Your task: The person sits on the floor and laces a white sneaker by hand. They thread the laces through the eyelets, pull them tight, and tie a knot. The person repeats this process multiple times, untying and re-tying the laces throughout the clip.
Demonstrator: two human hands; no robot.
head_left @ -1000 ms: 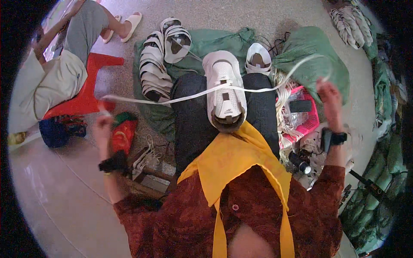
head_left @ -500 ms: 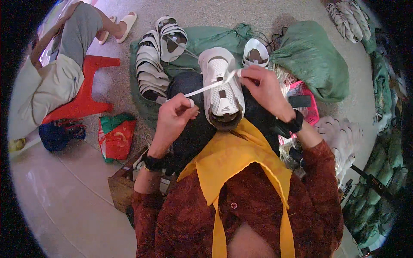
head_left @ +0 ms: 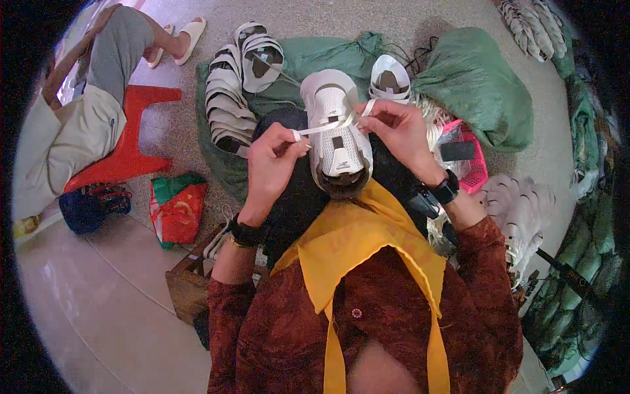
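A white mesh shoe upper rests lengthwise on my lap, its dark-lined end toward me. Across its middle runs a flat white shoelace. My left hand pinches one end of the lace just left of the upper. On the right, my right hand grips the other part, and a short loop of lace sticks up above its fingers. Both hands are close to the upper's sides. Where exactly the lace passes through the upper is too small to tell.
A row of overlapping shoe uppers lies on a green sack; another upper lies to the right. Beyond are a full green sack, a pink basket and more uppers. A person sits left on a red stool.
Both hands have come closer to the shoe upper, and the stretch of lace between them is shorter. The lace at my right hand now stands up in a loop.
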